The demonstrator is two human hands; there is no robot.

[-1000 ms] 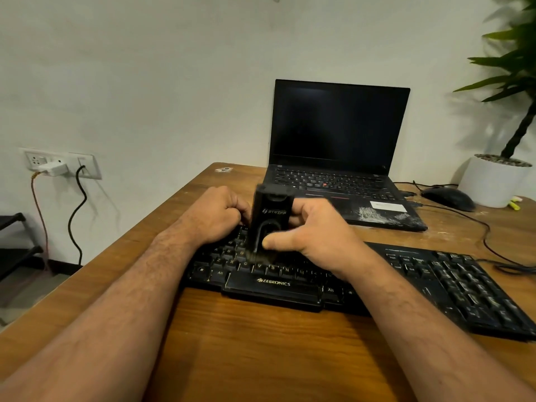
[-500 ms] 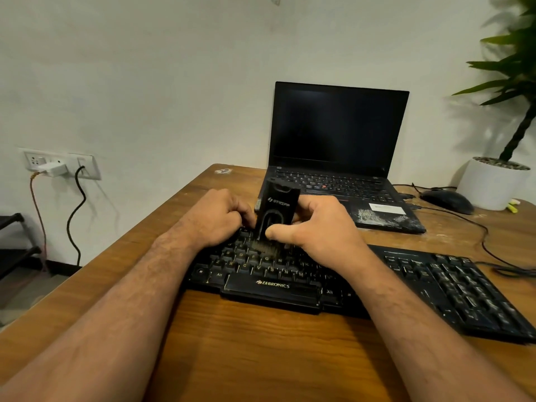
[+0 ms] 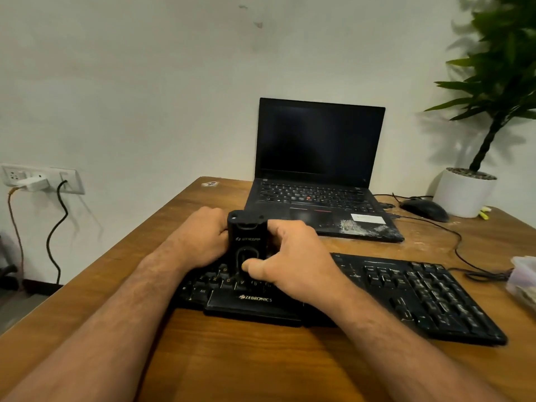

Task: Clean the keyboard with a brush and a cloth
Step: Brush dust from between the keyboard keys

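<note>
A black Zebronics keyboard (image 3: 406, 288) lies across the wooden table (image 3: 246, 358), its left half under my hands. A black block-shaped brush tool (image 3: 247, 233) stands upright on the keys of the left half. My right hand (image 3: 293, 256) grips its right side, thumb pressed on its front face. My left hand (image 3: 200, 239) is curled against its left side, resting on the keys. The bristles are hidden behind my right thumb. No cloth is in view.
An open black laptop (image 3: 316, 175) sits behind the keyboard. A black mouse (image 3: 425, 209) and a white plant pot (image 3: 464, 195) stand at the back right. A pale plastic item (image 3: 525, 277) lies at the right edge. Wall sockets (image 3: 40, 177) with cables are at left.
The brush tool has swung from tilted right to upright and shifted slightly along the keys, with both hands moving with it. The camera view dipped a little.
</note>
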